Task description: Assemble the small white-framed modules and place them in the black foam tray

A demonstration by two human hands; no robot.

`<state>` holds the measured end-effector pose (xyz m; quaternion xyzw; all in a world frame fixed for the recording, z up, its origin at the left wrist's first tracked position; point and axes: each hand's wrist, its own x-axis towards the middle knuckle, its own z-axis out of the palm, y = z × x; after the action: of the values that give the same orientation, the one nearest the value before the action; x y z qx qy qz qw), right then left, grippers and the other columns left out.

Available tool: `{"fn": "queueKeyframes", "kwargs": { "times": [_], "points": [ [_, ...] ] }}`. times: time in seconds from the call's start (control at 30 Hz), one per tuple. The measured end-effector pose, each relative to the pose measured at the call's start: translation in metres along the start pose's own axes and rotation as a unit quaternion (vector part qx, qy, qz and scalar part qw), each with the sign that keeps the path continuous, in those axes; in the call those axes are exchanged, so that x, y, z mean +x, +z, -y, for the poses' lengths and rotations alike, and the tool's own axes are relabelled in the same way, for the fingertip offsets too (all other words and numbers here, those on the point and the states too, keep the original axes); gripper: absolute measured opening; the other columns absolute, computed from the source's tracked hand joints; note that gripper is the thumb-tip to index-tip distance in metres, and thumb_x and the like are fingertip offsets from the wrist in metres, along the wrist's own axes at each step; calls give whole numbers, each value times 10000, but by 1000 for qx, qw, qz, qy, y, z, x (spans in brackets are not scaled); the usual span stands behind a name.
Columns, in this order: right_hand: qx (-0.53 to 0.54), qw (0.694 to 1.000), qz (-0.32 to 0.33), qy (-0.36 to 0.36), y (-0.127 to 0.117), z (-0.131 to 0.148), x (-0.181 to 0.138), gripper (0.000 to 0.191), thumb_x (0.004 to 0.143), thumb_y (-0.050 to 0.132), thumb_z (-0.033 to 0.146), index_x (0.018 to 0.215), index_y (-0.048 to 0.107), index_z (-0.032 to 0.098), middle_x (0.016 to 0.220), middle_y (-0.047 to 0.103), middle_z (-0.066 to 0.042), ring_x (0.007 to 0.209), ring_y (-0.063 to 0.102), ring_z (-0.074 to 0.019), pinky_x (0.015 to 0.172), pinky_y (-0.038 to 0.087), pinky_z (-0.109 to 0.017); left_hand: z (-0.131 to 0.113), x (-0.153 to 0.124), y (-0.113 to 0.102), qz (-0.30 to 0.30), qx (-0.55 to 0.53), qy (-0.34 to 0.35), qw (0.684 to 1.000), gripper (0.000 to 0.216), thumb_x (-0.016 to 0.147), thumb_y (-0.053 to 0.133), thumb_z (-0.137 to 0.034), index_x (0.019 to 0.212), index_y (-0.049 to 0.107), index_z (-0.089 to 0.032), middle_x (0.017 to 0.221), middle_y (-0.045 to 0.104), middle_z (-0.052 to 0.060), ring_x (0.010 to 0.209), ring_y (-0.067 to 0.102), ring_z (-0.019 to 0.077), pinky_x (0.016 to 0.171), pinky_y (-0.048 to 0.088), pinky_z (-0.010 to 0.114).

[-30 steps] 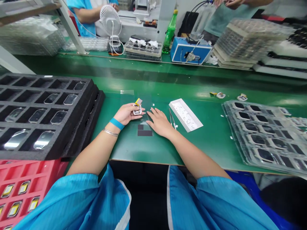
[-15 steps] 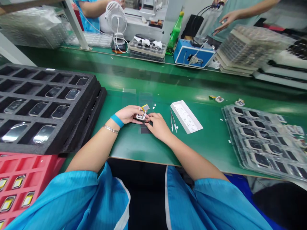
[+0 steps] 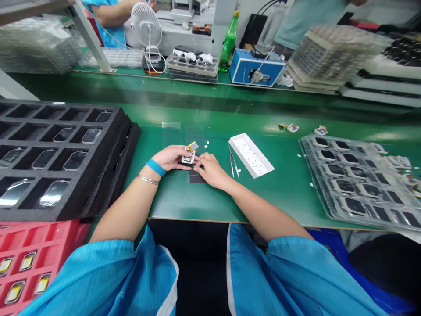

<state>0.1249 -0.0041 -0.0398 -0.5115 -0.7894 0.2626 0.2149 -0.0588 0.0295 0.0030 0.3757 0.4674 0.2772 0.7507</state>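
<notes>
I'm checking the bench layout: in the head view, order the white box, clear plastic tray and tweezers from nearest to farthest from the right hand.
From the right hand:
1. Tweezers, just to its right.
2. White box, beyond them, farther right.
3. Clear plastic tray, at far right.

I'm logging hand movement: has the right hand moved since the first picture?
Yes, slightly: judged against the white tray, the right hand has shifted left, toward the left hand.

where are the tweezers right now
In the head view, the tweezers lie on the green table, just to the right of the right hand and left of the white tray.
</notes>
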Motion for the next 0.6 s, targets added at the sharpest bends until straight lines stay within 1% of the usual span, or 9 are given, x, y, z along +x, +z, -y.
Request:
{"fn": "queueKeyframes", "kwargs": {
  "times": [0.1,0.17,0.2,0.27,0.33,0.4,0.5,0.6],
  "points": [
    [77,995,52,-32,-13,-2,-3,105,875,624,190,777,664,185,1026,586,-60,1060,556,-213,1006,415,-422,0,1,0,-2,-5,-2,1000,175,690,736,-94,853,674,-109,888,743,139,744,709,204,683,623,388],
    [158,984,61,-60,-24,-3,-4,111,869,625,223,769,651,185,986,598,-46,1016,581,-188,978,436,-386,0,2,0,-6,-3,-2,1000,173,685,735,-86,846,676,-110,874,741,130,734,705,195,671,626,377],
    [200,976,48,-70,-29,-3,-5,118,863,633,255,769,647,187,975,606,-43,990,590,-181,955,450,-371,0,2,1,-11,1,-1,1000,165,680,737,-83,830,673,-109,852,739,123,720,701,188,660,626,365],
    [269,960,-4,-77,-35,-1,-5,165,835,666,339,764,642,192,963,630,-40,950,604,-176,920,470,-358,2,3,3,-26,11,9,1000,147,670,749,-80,780,657,-110,775,724,100,676,691,172,628,622,328],
    [316,945,-55,-67,-37,2,-6,237,789,709,415,741,640,194,924,664,-40,912,622,-179,900,485,-359,4,3,7,-41,17,23,999,149,667,760,-85,748,638,-112,703,699,77,631,682,163,592,614,297],
    [346,933,-87,-42,-34,4,-5,278,743,745,450,722,643,192,855,692,-40,848,639,-180,862,505,-359,6,3,12,-45,19,33,998,154,677,758,-96,761,631,-113,681,685,69,614,683,166,572,609,286],
    [368,924,-101,-10,-28,4,-4,292,674,789,435,716,642,187,771,699,-31,736,638,-169,766,525,-342,10,2,21,-38,16,39,998,156,695,746,-110,788,621,-113,699,688,76,629,697,178,557,602,269],
    [375,922,-99,-3,-24,2,-2,277,638,799,388,715,626,186,740,683,-14,685,620,-150,715,519,-316,12,1,27,-45,11,47,998,140,696,729,-98,778,616,-117,660,665,47,593,677,150,548,594,246]
  ]
}}
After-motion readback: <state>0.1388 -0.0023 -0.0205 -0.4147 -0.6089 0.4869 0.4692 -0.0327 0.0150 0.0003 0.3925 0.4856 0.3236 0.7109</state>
